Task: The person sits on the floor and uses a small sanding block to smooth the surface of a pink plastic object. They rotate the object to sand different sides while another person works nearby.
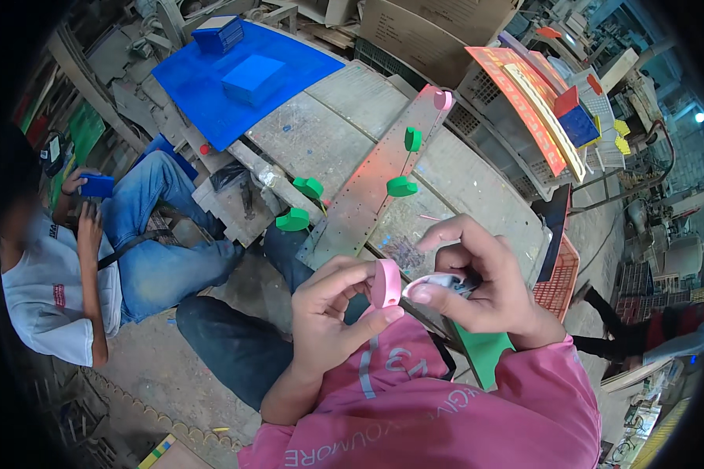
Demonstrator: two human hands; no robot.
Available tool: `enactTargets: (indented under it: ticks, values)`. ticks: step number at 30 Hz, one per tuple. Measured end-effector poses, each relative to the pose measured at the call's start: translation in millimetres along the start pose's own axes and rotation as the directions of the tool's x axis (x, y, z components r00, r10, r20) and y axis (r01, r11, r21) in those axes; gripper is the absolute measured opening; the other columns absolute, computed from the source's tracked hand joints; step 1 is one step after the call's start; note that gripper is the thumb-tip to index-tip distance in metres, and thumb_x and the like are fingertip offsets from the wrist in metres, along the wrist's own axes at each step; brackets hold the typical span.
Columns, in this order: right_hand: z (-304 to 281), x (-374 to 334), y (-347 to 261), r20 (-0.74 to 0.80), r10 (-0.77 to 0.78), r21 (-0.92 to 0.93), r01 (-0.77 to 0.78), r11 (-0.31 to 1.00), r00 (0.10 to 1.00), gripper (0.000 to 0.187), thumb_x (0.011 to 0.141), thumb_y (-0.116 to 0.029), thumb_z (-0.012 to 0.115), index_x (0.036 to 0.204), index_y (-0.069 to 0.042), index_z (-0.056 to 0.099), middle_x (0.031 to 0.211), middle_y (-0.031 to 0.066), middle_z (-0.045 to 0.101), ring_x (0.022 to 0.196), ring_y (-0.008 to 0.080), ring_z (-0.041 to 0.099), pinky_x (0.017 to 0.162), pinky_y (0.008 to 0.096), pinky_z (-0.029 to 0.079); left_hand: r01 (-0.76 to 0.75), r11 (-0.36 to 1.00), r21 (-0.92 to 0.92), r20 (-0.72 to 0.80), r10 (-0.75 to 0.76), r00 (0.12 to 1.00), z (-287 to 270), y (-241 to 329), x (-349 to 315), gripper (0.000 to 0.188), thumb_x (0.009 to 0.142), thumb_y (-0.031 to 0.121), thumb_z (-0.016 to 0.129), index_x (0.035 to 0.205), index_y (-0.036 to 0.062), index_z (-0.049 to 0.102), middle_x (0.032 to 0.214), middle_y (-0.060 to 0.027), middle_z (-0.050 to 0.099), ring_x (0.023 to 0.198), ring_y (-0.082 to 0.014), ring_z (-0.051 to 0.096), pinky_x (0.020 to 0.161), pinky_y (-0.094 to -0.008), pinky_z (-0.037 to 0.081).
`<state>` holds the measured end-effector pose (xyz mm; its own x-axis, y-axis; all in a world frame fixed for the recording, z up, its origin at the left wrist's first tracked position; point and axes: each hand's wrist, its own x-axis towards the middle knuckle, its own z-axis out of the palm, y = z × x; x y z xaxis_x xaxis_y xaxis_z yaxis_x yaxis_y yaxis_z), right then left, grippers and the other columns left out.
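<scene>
My left hand (328, 305) pinches a pink oval piece (386, 283) between thumb and fingers, and a small hole shows in the piece's lower edge. Close beside it, my right hand (485, 281) is closed on a round white-rimmed piece (448, 283) with dark and pale patches, its kind unclear. Beyond my hands lies a long board dotted with holes (360, 195), tinted red in its middle. Several green rounded pieces, one of them a green piece (401, 186), stand on thin rods along this board. A pink piece (443, 100) sits at its far end.
A worktable (344, 109) carries a blue sheet (180, 86) with blue blocks (253, 79). At left sits a co-worker (55, 273) holding a blue piece (97, 185). Crates (501, 125) with orange panels (516, 102) stand at right. Another person (649, 328) is at far right.
</scene>
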<state>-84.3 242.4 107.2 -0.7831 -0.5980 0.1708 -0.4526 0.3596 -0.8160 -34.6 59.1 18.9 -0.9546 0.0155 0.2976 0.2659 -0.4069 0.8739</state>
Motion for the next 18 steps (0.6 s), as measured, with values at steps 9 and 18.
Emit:
enactTargets:
  ticks: [9,18]
  values:
    - [1.1,5.8,-8.2,0.000,0.168,0.066,-0.168,0.984,0.986,0.043,0.072,-0.007,0.077,0.099,-0.005,0.043,0.052,-0.0035,0.042,0.048,0.0018,0.035,0.047,0.0213,0.024,-0.032,0.970,0.241,0.003,0.033,0.999,0.4,9.5,-1.6,0.038,0.066,-0.002,0.076,0.102,-0.0059,0.062,0.092,-0.0100,0.058,0.078,-0.0129,0.056,0.068,-0.0241,0.046]
    - [-18.0,19.8,0.5,0.119,0.264,0.096,-0.276,0.956,0.957,0.047,0.070,-0.008,0.078,0.103,-0.006,0.045,0.056,-0.0060,0.046,0.053,0.0012,0.037,0.051,0.0196,0.025,-0.113,0.984,0.135,0.189,0.087,0.978,0.7,10.4,-1.2,0.042,0.065,-0.004,0.074,0.105,-0.0051,0.061,0.101,-0.0124,0.053,0.087,-0.0173,0.055,0.077,-0.0273,0.045]
